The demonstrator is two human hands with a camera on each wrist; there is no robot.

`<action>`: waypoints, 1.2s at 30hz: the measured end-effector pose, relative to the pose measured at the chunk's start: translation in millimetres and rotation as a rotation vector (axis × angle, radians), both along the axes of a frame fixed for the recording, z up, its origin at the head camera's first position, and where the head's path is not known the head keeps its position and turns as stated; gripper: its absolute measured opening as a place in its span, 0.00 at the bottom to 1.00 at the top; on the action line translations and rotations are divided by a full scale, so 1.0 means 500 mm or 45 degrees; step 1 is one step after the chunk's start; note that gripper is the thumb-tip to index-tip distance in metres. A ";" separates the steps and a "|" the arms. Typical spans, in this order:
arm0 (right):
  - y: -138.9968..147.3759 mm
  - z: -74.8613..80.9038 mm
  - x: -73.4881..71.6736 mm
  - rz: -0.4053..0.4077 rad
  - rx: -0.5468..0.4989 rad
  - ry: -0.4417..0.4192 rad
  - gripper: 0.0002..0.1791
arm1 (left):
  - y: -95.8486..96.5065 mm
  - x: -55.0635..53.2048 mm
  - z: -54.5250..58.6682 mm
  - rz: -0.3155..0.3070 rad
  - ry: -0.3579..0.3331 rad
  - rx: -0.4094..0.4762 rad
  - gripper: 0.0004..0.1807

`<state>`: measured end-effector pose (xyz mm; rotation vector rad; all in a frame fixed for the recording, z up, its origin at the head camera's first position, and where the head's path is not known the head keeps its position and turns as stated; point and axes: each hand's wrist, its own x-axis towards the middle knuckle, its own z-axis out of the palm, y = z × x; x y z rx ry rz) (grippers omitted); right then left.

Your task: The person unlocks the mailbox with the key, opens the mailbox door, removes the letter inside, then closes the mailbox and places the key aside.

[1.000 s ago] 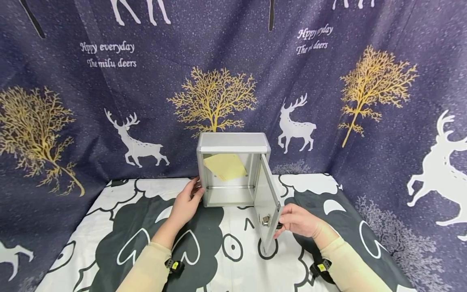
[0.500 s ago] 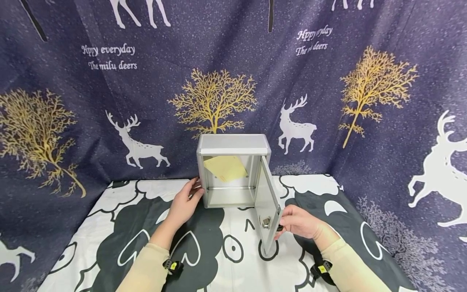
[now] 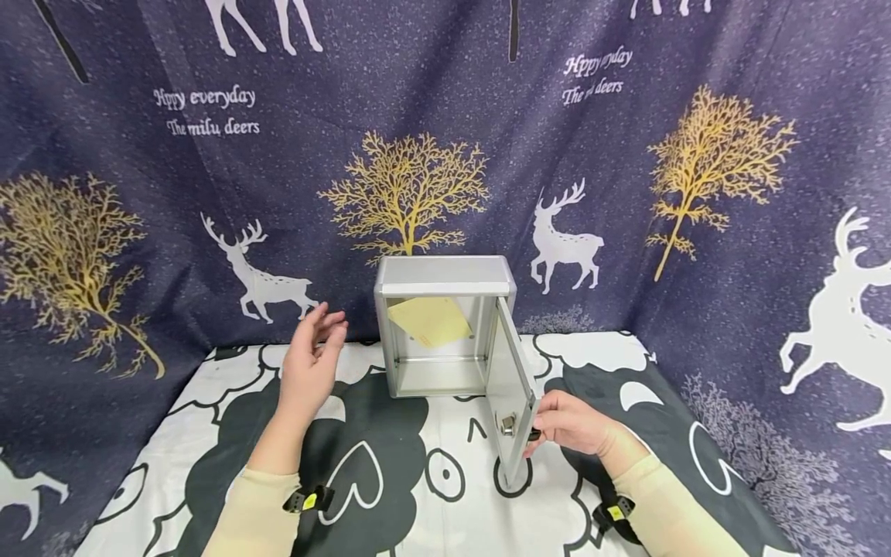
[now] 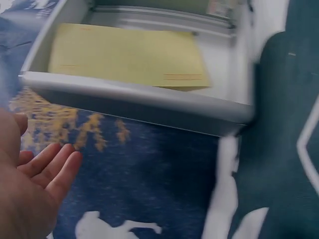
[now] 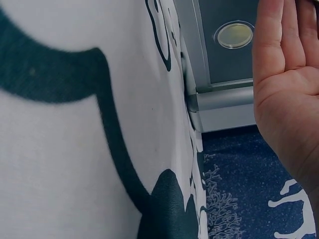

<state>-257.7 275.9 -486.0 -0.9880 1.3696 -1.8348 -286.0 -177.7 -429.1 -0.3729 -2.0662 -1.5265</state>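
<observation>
A silver metal box (image 3: 445, 272) stands with its hinged door (image 3: 503, 371) swung out toward me. Inside it a yellow envelope (image 3: 431, 321) leans at a slant against the back wall. My left hand (image 3: 313, 360) is in the air to the left of the box, apart from it, with fingers loosely bent and nothing in them. At the door's free edge my right hand (image 3: 567, 422) holds the door, fingers around a small black part (image 3: 534, 434) on its outer face. A metal lock (image 3: 508, 424) shows on the door's inner face.
The box stands on a black and white patterned cloth (image 3: 445, 534). Close behind it hangs a dark blue curtain (image 3: 445, 93) printed with deer and golden trees. The opened door juts forward over the cloth.
My left hand has let go of the box's left side and moved left and up, away from it. My right hand and the door stay where they were.
</observation>
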 end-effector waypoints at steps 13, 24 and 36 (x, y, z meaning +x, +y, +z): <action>0.000 -0.005 0.000 0.013 -0.013 0.008 0.29 | 0.054 0.032 0.017 -0.111 0.179 0.024 0.24; 0.001 -0.005 -0.002 0.013 -0.016 0.015 0.29 | 0.100 0.047 0.010 -0.244 0.325 -0.067 0.25; 0.001 -0.005 -0.002 0.032 -0.042 0.023 0.29 | 0.126 0.047 -0.019 -0.284 0.110 -0.172 0.26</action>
